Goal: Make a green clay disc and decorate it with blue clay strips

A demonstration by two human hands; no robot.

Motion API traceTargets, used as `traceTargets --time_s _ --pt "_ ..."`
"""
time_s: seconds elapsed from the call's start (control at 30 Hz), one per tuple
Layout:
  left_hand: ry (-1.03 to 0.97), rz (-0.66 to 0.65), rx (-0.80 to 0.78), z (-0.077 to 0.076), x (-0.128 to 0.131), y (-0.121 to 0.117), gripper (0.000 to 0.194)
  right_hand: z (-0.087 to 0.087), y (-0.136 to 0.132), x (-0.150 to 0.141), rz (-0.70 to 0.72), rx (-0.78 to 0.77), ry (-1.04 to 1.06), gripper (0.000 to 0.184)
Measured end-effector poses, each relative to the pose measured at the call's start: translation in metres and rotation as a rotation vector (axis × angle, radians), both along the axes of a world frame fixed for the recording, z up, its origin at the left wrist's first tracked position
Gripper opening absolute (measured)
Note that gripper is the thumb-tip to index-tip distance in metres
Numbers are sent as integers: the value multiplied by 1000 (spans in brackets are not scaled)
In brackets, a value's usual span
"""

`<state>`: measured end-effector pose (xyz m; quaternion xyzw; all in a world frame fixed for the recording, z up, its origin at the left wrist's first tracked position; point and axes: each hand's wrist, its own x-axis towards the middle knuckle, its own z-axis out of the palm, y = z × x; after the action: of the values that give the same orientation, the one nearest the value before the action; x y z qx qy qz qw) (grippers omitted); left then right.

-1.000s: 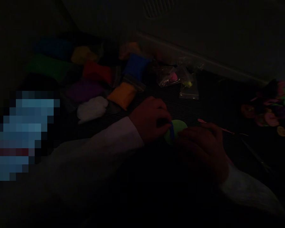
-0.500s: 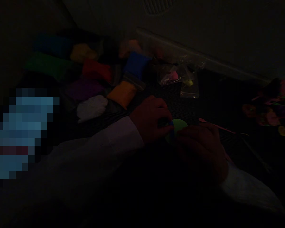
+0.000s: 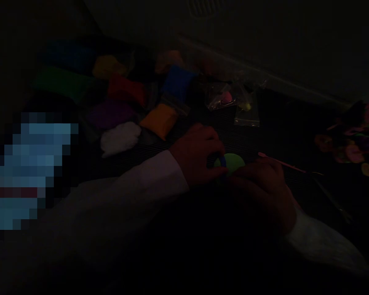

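Note:
The picture is very dark. A round light-green piece [image 3: 234, 162], seemingly modelling clay, is between my hands, with a dark blue strip [image 3: 223, 161] across its left part. My left hand [image 3: 199, 153] is curled at the left side, thumb and fingers closed on the blue strip. From the right, my right hand [image 3: 263, 180] reaches over the green piece's lower right edge, its bent fingers pressed together there. Its fingertips are in shadow, and part of the green piece is hidden beneath them. A pink stick-like tool [image 3: 281, 162] lies just beyond my right hand.
Several bags of coloured clay lie at the back left, among them orange [image 3: 160, 120], red [image 3: 127, 90], blue [image 3: 177, 82] and white [image 3: 120, 138]. Small clear bags [image 3: 247, 112] lie farther back. Colourful flower-like pieces [image 3: 353, 153] are at right; a blurred bright screen [image 3: 33, 168] is at left.
Both hands stay at the green piece with only slight finger movement. The view has shifted slightly; nothing was let go.

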<state>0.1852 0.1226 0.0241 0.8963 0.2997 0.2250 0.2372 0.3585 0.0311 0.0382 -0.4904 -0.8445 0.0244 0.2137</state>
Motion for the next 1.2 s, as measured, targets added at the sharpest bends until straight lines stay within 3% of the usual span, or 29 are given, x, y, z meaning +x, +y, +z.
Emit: traceTargets --time_s 0.27,0.5,1.2 --pt "-2 -20 12 1 0 1 16 0 1 1 22 32 -6 12" --pt "2 -18 3 0 0 2 16 1 1 -1 -32 16 -5 10" --pt "10 -21 10 0 0 2 21 -2 3 -5 0 -31 20 11"
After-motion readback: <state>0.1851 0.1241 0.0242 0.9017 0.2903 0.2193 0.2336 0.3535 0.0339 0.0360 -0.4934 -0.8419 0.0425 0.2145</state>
